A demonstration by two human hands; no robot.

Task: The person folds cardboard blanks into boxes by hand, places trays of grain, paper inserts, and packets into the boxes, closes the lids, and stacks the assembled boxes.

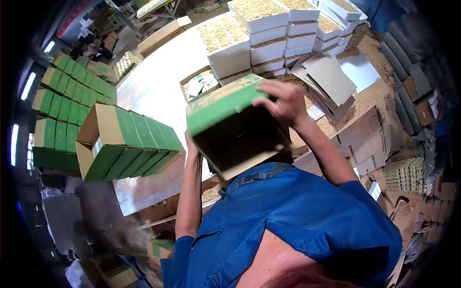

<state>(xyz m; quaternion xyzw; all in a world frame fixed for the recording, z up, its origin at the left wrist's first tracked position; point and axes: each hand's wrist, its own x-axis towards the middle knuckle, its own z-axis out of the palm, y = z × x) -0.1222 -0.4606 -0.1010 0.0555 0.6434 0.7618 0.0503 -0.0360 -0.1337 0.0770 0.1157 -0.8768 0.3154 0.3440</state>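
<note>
A green and brown cardboard box (223, 103) is held tilted in front of my body, its dark open side facing me. My right hand (284, 102) grips its upper right edge, thumb and fingers bent round the cardboard. At the box's left side is my left hand (192, 144), mostly hidden behind it, with its fingers out of sight. Just behind the held box, a small open carton (185, 90) with colourful packets lies on the white table (156, 77).
Open green boxes (137, 132) stand in a row on the table's left, with more stacked boxes (62, 109) beyond. White foam trays (261, 24) of grainy material are piled at the back. Grey cardboard sheets (329, 77) lie to the right, egg trays (406, 175) farther right.
</note>
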